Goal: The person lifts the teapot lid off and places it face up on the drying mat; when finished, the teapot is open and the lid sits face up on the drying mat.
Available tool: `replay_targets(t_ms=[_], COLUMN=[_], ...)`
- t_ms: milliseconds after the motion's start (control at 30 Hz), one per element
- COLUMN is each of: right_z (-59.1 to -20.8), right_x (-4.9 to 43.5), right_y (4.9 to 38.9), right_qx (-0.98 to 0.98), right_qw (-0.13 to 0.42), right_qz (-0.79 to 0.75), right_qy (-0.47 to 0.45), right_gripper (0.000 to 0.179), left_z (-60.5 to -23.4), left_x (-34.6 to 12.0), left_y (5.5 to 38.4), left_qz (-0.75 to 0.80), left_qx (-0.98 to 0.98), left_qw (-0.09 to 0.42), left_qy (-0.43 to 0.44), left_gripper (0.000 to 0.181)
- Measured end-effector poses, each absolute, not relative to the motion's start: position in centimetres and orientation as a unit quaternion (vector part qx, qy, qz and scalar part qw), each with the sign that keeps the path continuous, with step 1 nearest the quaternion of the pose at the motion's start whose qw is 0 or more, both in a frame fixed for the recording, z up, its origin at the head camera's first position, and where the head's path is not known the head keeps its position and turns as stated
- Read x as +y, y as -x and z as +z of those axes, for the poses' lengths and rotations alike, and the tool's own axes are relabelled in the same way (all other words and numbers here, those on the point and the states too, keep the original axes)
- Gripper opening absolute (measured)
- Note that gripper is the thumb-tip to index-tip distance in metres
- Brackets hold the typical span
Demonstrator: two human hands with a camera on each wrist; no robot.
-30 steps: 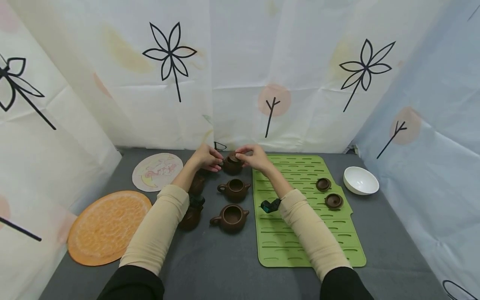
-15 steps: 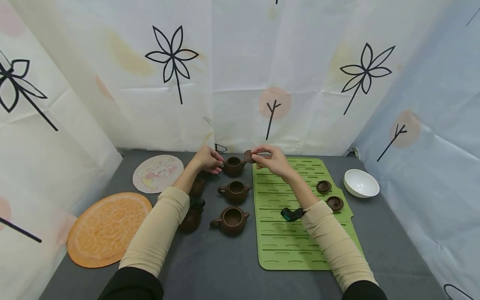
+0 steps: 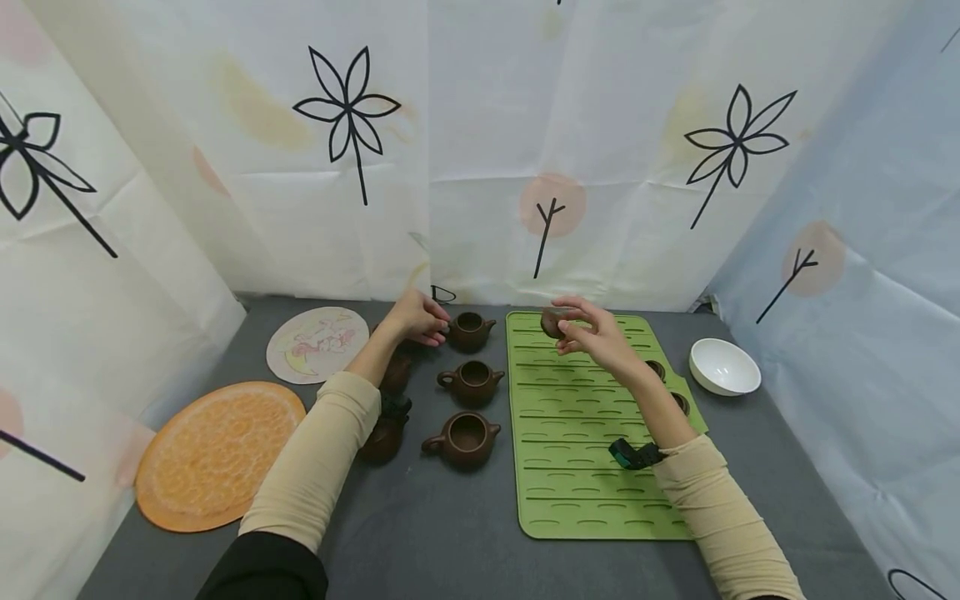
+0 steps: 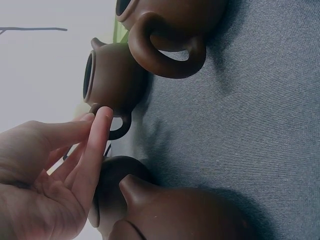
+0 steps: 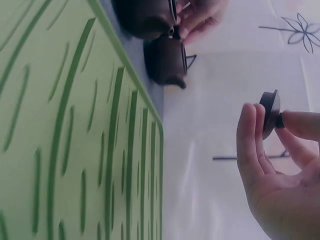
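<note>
My left hand pinches the handle of the farthest lidless brown teapot between thumb and fingers; the left wrist view shows the fingertips at the top of that handle. Over the far part of the green ribbed mat, my right hand holds a small brown teapot lid. In the right wrist view the lid is tilted on edge, its knob under the thumb. Two more lidless teapots, a middle one and a near one, stand in line towards me.
Left of that line are more brown teapots, partly hidden by the left arm. Two lids on the mat are partly covered by the right forearm. A white bowl stands right; an orange round mat and a pale printed disc lie left.
My right hand has lifted the lid off the farthest teapot and carried it right, over the green mat. My left hand has stayed at the teapot's handle.
</note>
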State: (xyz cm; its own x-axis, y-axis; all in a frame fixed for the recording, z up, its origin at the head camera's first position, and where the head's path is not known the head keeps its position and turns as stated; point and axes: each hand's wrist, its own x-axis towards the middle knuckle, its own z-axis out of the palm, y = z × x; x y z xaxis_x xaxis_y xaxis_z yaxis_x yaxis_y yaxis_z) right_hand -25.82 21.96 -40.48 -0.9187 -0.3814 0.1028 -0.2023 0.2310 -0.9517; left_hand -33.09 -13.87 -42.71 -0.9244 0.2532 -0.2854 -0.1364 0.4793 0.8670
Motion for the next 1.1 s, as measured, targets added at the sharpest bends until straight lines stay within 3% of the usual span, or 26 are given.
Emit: replay_targets(t_ms=[367, 667, 1100], right_z=[-41.4, -42.9, -44.8], right_x=[27.0, 29.8, 31.8], right_y=[23.9, 22.6, 22.4], right_qx=[0.777, 0.829, 0.725], right_qw=[0.106, 0.093, 0.207], right_qz=[-0.597, -0.533, -0.647], right_qy=[0.17, 0.138, 0.115], right_gripper=[0.052, 0.061, 0.064], left_z=[-42.1, -42.3, -42.1], left_x=[-14.0, -13.8, -13.7], left_y=[32.8, 33.0, 32.7], left_qz=[0.507, 0.509, 0.513], left_qx=[0.838, 0.837, 0.835], left_qw=[0.199, 0.198, 0.196], left_qy=[-0.033, -0.032, -0.03], left_gripper=[0.028, 0.028, 0.028])
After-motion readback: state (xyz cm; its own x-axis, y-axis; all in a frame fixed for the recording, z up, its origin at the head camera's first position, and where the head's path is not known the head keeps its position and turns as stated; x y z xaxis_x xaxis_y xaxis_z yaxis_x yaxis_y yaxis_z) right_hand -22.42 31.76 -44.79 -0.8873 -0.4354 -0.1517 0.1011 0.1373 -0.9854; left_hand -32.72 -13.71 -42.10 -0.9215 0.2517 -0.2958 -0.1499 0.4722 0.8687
